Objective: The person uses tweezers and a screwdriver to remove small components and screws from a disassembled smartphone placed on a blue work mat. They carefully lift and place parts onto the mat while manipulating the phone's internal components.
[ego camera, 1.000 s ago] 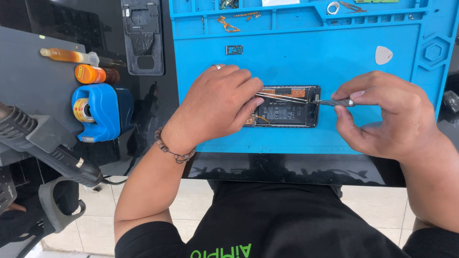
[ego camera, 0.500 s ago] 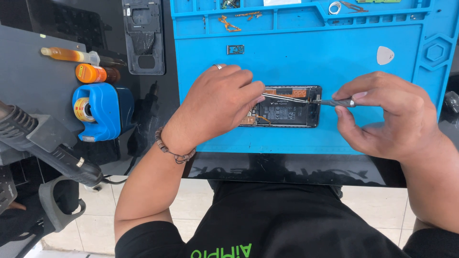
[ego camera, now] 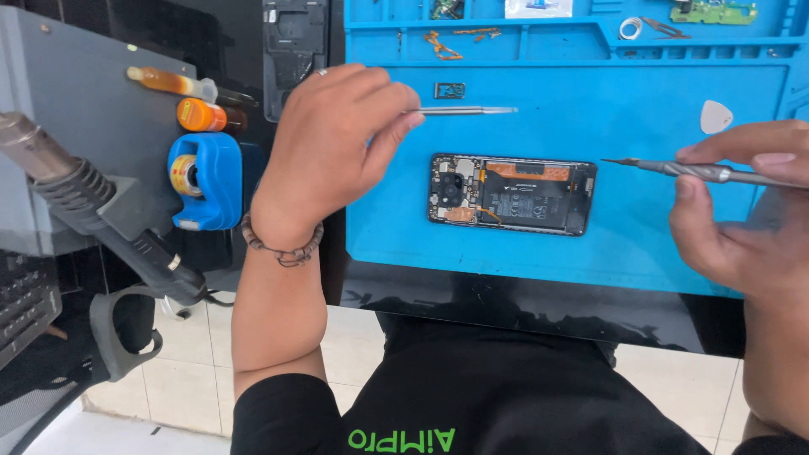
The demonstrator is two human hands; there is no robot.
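An opened phone (ego camera: 511,194) with its back off lies flat on the blue work mat (ego camera: 640,244), showing the battery and an orange flex cable. My left hand (ego camera: 337,139) hovers up and left of it, pinching metal tweezers (ego camera: 468,110) whose tips point right. My right hand (ego camera: 742,211) is off to the right of the phone, gripping a thin screwdriver (ego camera: 691,170) whose tip points left toward the phone's right end. Neither tool touches the phone.
A small metal bracket (ego camera: 449,90) and a white triangular pick (ego camera: 715,116) lie on the mat. Small parts sit in the mat's top trays (ego camera: 649,25). At left are a blue solder-wire holder (ego camera: 202,181), an orange bottle (ego camera: 202,115), a syringe (ego camera: 173,82) and a hot-air handle (ego camera: 93,211).
Both hands have lifted away from the phone: the left moved up and left with the tweezers, the right pulled back to the right with the screwdriver. The phone now lies uncovered.
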